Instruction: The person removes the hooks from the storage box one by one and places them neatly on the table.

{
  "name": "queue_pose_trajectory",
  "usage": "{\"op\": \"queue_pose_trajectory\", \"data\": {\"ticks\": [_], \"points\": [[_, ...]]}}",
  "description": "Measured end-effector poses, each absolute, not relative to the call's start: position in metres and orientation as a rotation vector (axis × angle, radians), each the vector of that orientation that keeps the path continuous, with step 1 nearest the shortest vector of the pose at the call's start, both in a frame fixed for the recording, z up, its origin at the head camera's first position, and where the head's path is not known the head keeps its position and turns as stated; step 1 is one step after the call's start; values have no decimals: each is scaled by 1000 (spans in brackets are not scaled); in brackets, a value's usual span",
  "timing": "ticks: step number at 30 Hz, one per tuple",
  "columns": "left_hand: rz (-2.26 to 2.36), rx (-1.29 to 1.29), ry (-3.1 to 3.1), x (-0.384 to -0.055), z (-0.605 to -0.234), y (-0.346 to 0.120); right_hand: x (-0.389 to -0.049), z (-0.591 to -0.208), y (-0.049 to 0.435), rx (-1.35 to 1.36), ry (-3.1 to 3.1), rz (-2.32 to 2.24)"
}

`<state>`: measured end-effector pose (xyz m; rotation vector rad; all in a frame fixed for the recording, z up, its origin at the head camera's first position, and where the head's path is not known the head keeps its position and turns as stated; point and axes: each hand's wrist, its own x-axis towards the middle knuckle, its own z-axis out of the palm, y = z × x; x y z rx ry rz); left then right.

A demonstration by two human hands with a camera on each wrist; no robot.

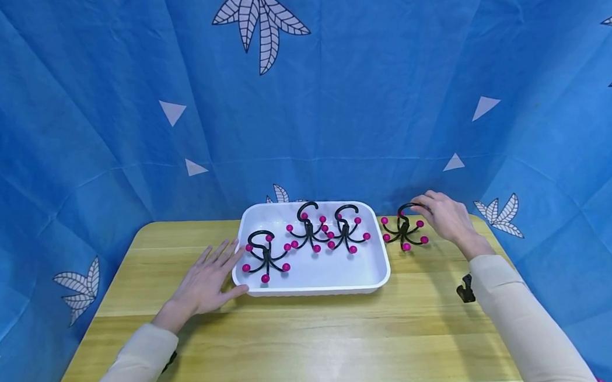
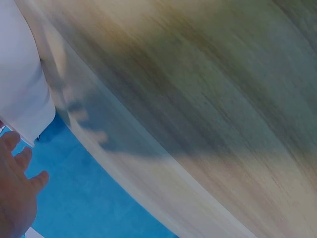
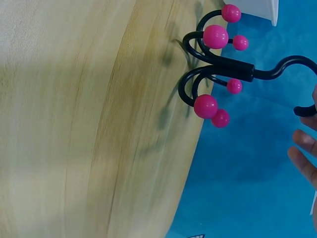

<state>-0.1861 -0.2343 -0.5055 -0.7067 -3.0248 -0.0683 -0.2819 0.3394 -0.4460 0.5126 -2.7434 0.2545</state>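
Observation:
My right hand (image 1: 444, 217) pinches the curved top of a black hook hanger (image 1: 404, 229) with pink ball tips, just right of the white tray (image 1: 312, 289). In the right wrist view that hanger (image 3: 230, 68) hangs upright with its ball-tipped arms close over the table, and the fingers (image 3: 303, 163) show at the edge. My left hand (image 1: 208, 281) lies with fingers spread at the tray's left rim, thumb along the front corner. Inside the tray stand three similar hangers: one at the left (image 1: 266, 257), one in the middle (image 1: 309, 231) and one to the right (image 1: 345, 232).
The wooden table (image 1: 315, 342) ends at a rounded back edge close behind the tray. A blue patterned curtain (image 1: 353, 94) hangs behind and along both sides. A black clip-like piece (image 1: 466, 289) sits at the right sleeve.

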Motion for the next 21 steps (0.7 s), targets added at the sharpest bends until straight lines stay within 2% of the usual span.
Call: {"op": "queue_pose_trajectory", "data": {"ticks": [10, 21], "points": [[-84, -706, -3021, -185, -505, -233, -275, -440, 342, 497, -2792, 245], [-90, -712, -2998, -185, -506, -233, -260, -417, 337, 528, -2882, 224]]}}
